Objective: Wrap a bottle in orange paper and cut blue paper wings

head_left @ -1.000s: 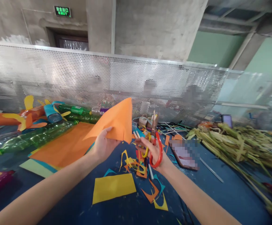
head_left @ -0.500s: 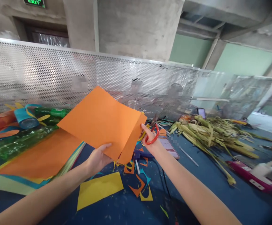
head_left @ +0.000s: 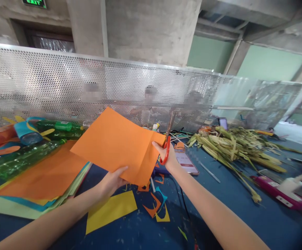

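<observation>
A sheet of orange paper (head_left: 114, 142) is held up above the table, with a fold or crease running down near its right side. My left hand (head_left: 112, 184) grips its lower edge, thumb on the front face and the other fingers behind. At the right edge, my right hand (head_left: 166, 154) pinches the paper under its thumb. Red-handled scissors (head_left: 167, 147) also hang in that hand, blades pointing up and apart from the sheet. Below the left hand lies a yellow paper rectangle (head_left: 111, 210). Orange, blue and yellow paper scraps (head_left: 154, 205) are scattered beneath the sheet.
A stack of coloured paper (head_left: 41, 177) and green plastic bottles (head_left: 23, 161) lie left. To the right are a phone (head_left: 187, 162), dried husks (head_left: 234, 147) and a pink power strip (head_left: 278, 194). A perforated metal screen (head_left: 130, 83) stands behind; people appear beyond it.
Both hands have brought the orange paper slightly down and right. Its folded right part has opened flatter toward me. The scissors have turned more upright in my right hand.
</observation>
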A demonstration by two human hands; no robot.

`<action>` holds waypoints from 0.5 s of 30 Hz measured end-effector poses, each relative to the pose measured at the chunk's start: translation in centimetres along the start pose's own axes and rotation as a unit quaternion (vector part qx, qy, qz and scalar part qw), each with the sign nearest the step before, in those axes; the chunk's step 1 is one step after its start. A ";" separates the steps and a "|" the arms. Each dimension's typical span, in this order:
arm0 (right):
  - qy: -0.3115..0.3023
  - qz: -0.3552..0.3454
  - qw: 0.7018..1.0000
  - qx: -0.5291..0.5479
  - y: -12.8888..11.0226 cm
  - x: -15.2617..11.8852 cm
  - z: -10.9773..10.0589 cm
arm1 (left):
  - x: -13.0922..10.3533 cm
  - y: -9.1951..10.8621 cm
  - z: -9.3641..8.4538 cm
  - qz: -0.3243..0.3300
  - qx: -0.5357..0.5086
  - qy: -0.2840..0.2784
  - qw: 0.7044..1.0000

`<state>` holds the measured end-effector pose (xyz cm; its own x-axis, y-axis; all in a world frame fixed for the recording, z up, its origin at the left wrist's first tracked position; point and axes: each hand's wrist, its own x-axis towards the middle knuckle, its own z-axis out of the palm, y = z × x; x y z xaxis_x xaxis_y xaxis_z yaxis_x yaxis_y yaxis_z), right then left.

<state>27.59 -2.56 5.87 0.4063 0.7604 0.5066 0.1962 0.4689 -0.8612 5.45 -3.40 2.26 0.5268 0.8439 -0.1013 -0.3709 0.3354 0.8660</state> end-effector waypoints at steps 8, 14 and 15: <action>-0.025 -0.019 0.999 -0.024 0.2 -0.2 0.3 | -0.2 -0.9 -0.3 0.003 0.036 -0.028 0.999; -0.047 -0.004 0.999 -0.004 1.2 -0.1 0.0 | 0.0 -1.2 -0.6 0.015 0.013 -0.038 0.999; -0.048 -0.001 0.999 0.000 1.2 -0.1 0.0 | 0.0 -1.2 -0.6 0.014 0.011 -0.034 0.999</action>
<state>27.75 -2.06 4.76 0.3187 0.7991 0.5098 0.1960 0.4707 -0.8603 5.46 -3.52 0.92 0.5684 0.8215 -0.0444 -0.3692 0.3029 0.8786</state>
